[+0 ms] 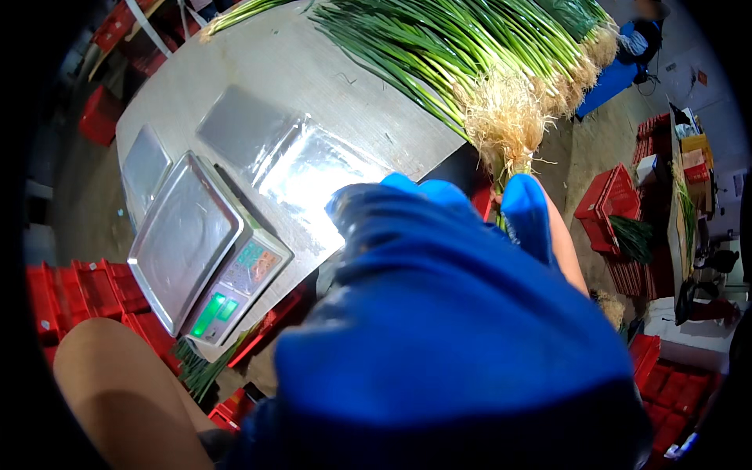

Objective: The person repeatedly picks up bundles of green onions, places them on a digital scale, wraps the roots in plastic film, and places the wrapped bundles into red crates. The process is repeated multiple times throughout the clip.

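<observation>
A large pile of green onions [423, 53] lies across the far right of the metal table [364, 94], with its pale root ends [508, 117] towards the right edge. Below these roots, green stalks [500, 220] pass behind a blue garment [446, 329]. A small part of my right hand [495, 200] shows beside the stalks; the rest is hidden, so its grip is unclear. My right forearm shows beyond the garment. My left hand is out of view; a bare bent limb fills the lower left. A digital scale [235, 288] with an empty steel pan [188, 241] stands on the table.
Clear plastic sheets or bags [317, 164] lie beside the scale. Red crates [97, 291] stand at the left, and another red crate [611, 202] with greens at the right. Onion leaves [200, 367] show below the scale. A person [643, 41] is at the far upper right.
</observation>
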`<state>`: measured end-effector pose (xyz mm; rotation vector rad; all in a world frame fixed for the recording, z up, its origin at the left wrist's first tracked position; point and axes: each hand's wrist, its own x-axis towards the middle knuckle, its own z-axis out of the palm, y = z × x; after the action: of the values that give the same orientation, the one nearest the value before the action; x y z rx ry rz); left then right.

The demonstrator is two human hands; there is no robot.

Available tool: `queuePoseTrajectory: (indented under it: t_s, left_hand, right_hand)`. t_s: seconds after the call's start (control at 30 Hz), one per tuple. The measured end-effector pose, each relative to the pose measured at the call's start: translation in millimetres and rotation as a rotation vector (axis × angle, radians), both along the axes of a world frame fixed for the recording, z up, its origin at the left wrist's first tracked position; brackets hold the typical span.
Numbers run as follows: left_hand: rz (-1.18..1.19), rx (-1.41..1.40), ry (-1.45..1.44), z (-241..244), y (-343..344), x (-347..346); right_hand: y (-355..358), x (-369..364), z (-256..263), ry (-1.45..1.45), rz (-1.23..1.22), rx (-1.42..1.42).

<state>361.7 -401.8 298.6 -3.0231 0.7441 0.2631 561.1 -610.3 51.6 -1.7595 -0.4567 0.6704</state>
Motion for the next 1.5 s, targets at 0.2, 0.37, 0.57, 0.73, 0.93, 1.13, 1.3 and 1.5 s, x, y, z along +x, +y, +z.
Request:
queuePoseTrajectory:
  t_s: [0.2,0.37,0.57,0.73,0.93,1.13,1.3,1.5]
  left_hand:
    - [0.151,0.098,0.118,6,9,-17]
    - [0.218,-0.101,0.372,-100,91,-23]
    - [0.778,-0.494,0.130,-333,111,43]
    - [0.962,-0.535,-0.176,-407,92,56]
    - [0.961,-0.726,-0.167,-440,113,52]
    - [0.974,-0.911,-0.113,-441,118,51]
    - [0.925,-0.825,-0.259,-435,105,44]
    - [0.905,-0.802,-0.232,-439,112,47]
  right_hand:
    - [-4,-7,-12,0.056,-0.040,0.034]
    - [-2,-16,-20,0.088,-0.075,0.038]
    - [9,-23,-42,0.051,-0.041,-0.067]
    - [27,-25,-58,-0.009,0.053,-0.089]
    - [35,-27,-61,0.034,0.131,-0.194]
    - [36,-27,-71,0.013,0.151,-0.220]
    - [43,-26,-74,-0.059,0.188,-0.215]
    - [60,-28,-70,-0.053,0.259,-0.226]
